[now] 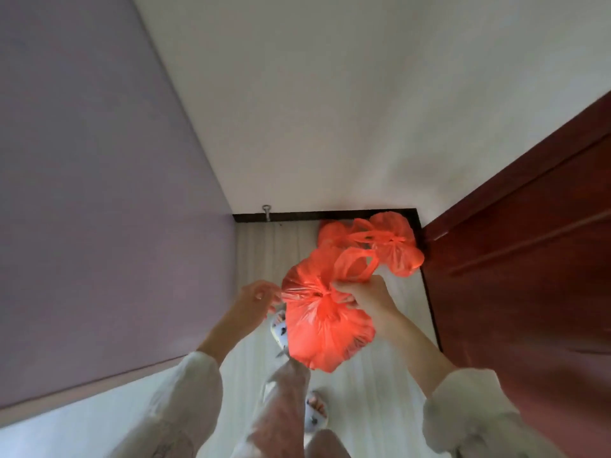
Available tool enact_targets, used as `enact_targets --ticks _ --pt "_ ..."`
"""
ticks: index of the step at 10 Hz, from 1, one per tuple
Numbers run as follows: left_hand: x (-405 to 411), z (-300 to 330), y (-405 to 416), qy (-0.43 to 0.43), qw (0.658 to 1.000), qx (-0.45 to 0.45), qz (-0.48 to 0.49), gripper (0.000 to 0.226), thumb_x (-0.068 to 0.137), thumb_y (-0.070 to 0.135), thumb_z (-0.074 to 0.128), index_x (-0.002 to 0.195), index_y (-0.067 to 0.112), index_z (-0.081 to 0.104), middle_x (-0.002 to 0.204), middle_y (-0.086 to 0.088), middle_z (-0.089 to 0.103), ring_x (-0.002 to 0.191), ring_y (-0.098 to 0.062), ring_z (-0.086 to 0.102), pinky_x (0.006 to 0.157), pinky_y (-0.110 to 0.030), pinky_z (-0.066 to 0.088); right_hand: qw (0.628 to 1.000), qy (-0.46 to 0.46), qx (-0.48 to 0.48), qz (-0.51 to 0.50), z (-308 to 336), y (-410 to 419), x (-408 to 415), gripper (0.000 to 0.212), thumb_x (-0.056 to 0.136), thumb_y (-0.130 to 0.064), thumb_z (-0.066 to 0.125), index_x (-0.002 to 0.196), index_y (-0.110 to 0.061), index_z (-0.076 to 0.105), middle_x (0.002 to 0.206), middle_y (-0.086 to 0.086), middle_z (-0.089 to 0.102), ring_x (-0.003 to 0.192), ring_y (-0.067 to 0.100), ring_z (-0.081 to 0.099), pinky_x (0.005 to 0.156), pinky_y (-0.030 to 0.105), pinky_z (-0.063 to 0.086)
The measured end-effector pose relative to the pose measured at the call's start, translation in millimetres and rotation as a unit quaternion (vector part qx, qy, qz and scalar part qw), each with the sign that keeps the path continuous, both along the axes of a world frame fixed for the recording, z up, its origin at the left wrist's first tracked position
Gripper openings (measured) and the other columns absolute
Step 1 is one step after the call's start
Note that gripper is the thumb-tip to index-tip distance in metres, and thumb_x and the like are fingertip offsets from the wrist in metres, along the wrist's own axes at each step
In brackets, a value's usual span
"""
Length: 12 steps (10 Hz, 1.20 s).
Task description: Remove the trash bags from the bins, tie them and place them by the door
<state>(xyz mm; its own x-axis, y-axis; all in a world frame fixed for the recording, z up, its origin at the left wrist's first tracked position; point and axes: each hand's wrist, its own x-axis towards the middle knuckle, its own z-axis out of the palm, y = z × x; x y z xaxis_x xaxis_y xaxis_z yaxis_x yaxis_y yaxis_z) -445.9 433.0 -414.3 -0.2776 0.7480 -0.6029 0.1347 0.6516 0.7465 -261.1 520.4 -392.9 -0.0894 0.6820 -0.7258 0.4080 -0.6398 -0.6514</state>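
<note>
While you stand in the narrow passage looking down, both of your hands are raised in front of you at an orange trash bag (325,328). Your right hand (367,300) grips the bag at its gathered neck, fingers curled round the bunched plastic beside the knot, with one of the bag's handle loops (358,264) standing up just above your knuckles. Your left hand (256,297) is at the other side of the neck, its fingertips pinching the edge of the crinkled plastic there; its fingers are loosely bent rather than clenched. The bag hangs clear of the floor (380,385), over your leading slipper (278,327), and its full, rounded belly sags below your wrists.

Farther ahead, a second orange trash bag (386,242) lies on the floor in the corner, already knotted at the top, touching the dark skirting board (297,215) and sitting just beside the dark red wooden door (529,276) on your right. A small metal door stop (266,211) stands at the skirting to its left. The lilac wall (99,193) runs along your left, and the white wall (330,94) closes the end of the passage. Your pale sleeves (188,388) and light trousers (281,408) fill the lower edge, with your other slipper (315,411) behind.
</note>
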Motion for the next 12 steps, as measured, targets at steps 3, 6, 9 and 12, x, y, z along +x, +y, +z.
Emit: enact_targets --ticks 3,6,9,12 --pt "-39 -123 123 -0.01 0.998 -0.034 0.043 0.03 0.092 0.0 0.041 0.076 0.018 0.058 0.068 0.003 0.06 0.044 0.008 0.056 0.045 -0.004 0.04 0.998 -0.003 -0.057 0.003 -154 124 -57 0.012 0.076 -0.012 0.072 0.069 -0.014 0.062 0.06 -0.001 0.063 0.042 0.001 0.06 0.04 0.013 0.044" --pt "-86 -281 198 0.034 0.993 -0.073 0.086 0.032 0.086 0.008 0.046 0.078 0.038 0.05 0.08 -0.001 0.063 0.071 -0.024 0.06 0.07 -0.032 0.046 0.98 0.066 -0.175 -0.073 -340 220 -119 0.018 0.089 -0.009 0.056 0.073 -0.015 0.053 0.07 0.003 0.056 0.061 0.012 0.057 0.062 0.025 0.049" --pt "-101 -349 219 0.038 0.99 -0.076 0.113 0.033 0.087 0.003 0.044 0.082 0.036 0.048 0.077 0.01 0.061 0.047 0.008 0.056 0.064 -0.028 0.044 0.971 0.082 -0.212 -0.074 -430 257 -141 0.019 0.093 0.002 0.042 0.107 -0.007 0.051 0.1 0.009 0.051 0.096 0.021 0.053 0.104 0.038 0.04" --pt "-98 -279 236 0.03 0.994 -0.078 0.066 0.019 0.09 0.006 0.043 0.097 0.022 0.05 0.086 -0.003 0.061 0.073 -0.022 0.059 0.064 -0.027 0.043 0.982 -0.006 -0.187 0.027 -348 270 -123 0.037 0.09 -0.005 0.05 0.125 0.006 0.05 0.133 0.023 0.052 0.112 0.032 0.057 0.095 0.039 0.05"
